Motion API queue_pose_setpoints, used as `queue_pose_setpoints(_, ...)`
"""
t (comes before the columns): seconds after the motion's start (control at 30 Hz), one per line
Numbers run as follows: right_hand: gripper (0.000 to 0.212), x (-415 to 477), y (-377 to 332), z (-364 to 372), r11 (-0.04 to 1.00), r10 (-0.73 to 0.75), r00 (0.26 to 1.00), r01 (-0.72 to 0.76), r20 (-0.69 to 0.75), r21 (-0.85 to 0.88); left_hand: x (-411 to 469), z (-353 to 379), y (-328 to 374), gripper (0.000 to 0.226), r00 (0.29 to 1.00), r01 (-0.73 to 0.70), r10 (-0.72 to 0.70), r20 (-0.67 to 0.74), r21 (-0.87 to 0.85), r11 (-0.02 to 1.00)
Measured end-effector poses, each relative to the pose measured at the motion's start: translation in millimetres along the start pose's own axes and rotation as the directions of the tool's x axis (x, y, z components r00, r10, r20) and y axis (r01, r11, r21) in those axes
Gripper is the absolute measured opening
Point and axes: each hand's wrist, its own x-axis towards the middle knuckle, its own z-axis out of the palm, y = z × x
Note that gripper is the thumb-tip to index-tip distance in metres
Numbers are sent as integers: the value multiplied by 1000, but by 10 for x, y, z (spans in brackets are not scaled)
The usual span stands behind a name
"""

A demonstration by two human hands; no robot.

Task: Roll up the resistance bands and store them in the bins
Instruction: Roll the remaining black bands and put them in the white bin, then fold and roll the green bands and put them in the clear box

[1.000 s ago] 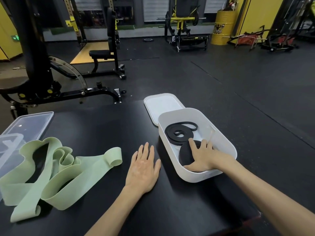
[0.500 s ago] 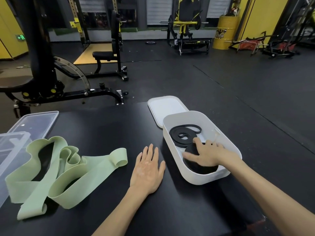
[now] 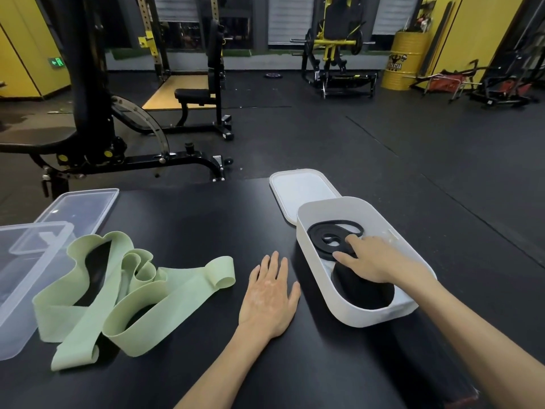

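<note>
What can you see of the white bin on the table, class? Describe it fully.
The white bin is an oblong, round-cornered tub, plastic by its look, open and upright on the black table. Its lid lies flat just behind it. Inside lie a thin coiled black band and a thicker black roll. The right hand reaches in and touches the coil.

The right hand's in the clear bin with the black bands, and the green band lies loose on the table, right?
No: the head view shows the right hand in the white bin, not the clear bin. The black bands and loose green band are correct.
</note>
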Motion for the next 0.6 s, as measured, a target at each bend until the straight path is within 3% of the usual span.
queue_pose_setpoints(0.17, 46, -90, -158, 13, 986, -49, 992, 67, -120, 152, -31, -36, -14, 75, 999, -23, 20, -28, -99, 995)
queue_pose_setpoints(0.27, 40, -181, -266, 41, 968, -57, 977, 105, -204, 229, -122, -90, -78, 59, 982, -58, 12, -187, -241, 969)
queue_pose_setpoints(0.4, 35, -234, -364, 72, 953, -72, 951, 155, -300, 262, -247, -238, -242, 32, 940, -120, 51, -338, -188, 975)
queue_pose_setpoints(0.6, 25, -294, -606, -87, 931, -103, 823, 278, -558, 238, -502, -480, -533, 31, 922, -96, 18, -388, -181, 979)
